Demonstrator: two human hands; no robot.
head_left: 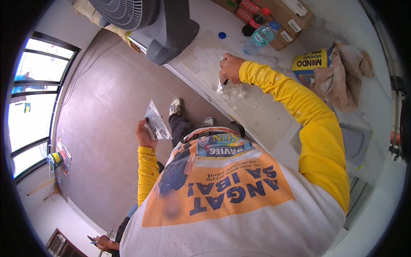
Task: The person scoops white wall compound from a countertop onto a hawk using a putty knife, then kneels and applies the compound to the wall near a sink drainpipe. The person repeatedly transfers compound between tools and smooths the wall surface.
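My left hand point(144, 133) is closed around the dark edge of a flat metal putty blade point(156, 123), held out over the floor. White putty smears its lower face. Over at the counter, my right hand point(232, 68) grips a putty knife point(225, 82), mostly hidden under my fingers. Its lower end meets a lump of white putty point(235, 91). The putty lies on a pale, flat mixing board point(266, 114) streaked with dried residue. Both my sleeves are yellow.
Beyond the board stand a water bottle point(261, 38), a dark soda bottle point(253, 25) and cardboard boxes point(286, 21). A fan point(165, 43) occupies the counter's far left. Right lie a yellow tub point(311, 61), brown cloth point(346, 81) and a sink point(355, 141). Another person's hand point(103, 243) shows lower left.
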